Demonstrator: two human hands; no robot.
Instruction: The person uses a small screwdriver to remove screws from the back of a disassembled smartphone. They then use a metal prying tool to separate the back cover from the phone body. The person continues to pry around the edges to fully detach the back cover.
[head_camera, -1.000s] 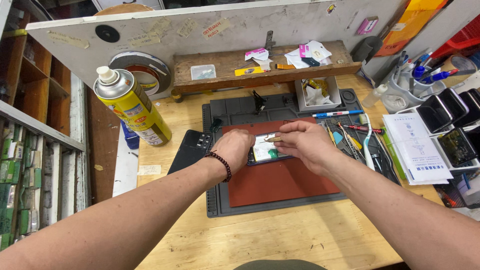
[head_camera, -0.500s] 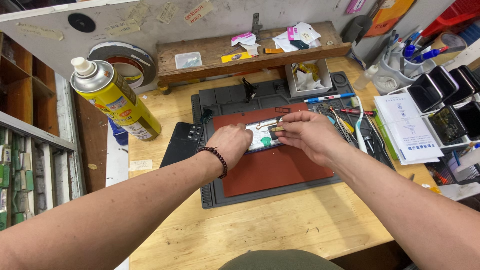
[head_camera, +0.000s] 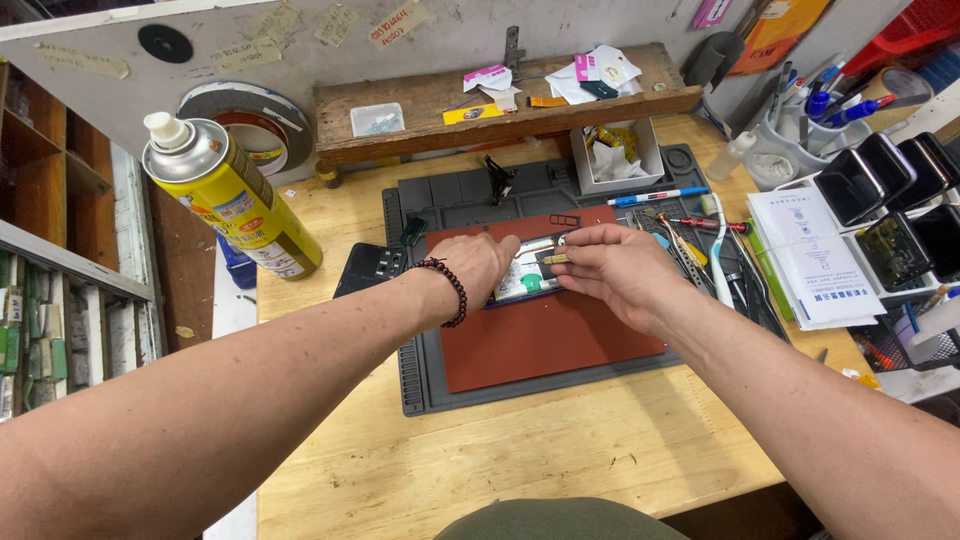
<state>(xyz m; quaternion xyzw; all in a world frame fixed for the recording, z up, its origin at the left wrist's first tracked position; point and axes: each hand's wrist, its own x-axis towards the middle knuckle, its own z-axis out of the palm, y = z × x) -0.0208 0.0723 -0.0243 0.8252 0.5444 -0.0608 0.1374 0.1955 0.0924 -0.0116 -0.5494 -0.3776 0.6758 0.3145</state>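
Note:
An opened phone (head_camera: 528, 277) lies on a red mat (head_camera: 545, 335), which sits on a grey work mat (head_camera: 440, 200). My left hand (head_camera: 478, 262), a dark bead bracelet on its wrist, rests on the phone's left end and holds it down. My right hand (head_camera: 610, 270) is over the phone's right end, its thumb and forefinger pinched on a small brass-coloured part (head_camera: 556, 259) just above the phone. The hands hide much of the phone.
A yellow spray can (head_camera: 235, 200) stands at the left beside a tape roll (head_camera: 250, 125). A wooden shelf (head_camera: 500, 105) with scraps, a small white box (head_camera: 615, 155), pens and tweezers (head_camera: 690, 235), papers (head_camera: 805, 255) and several dark phones (head_camera: 890, 205) lie behind and right.
The view has shifted slightly. Both hands stay on the phone, and my right hand's fingers have pinched the small part at its right end.

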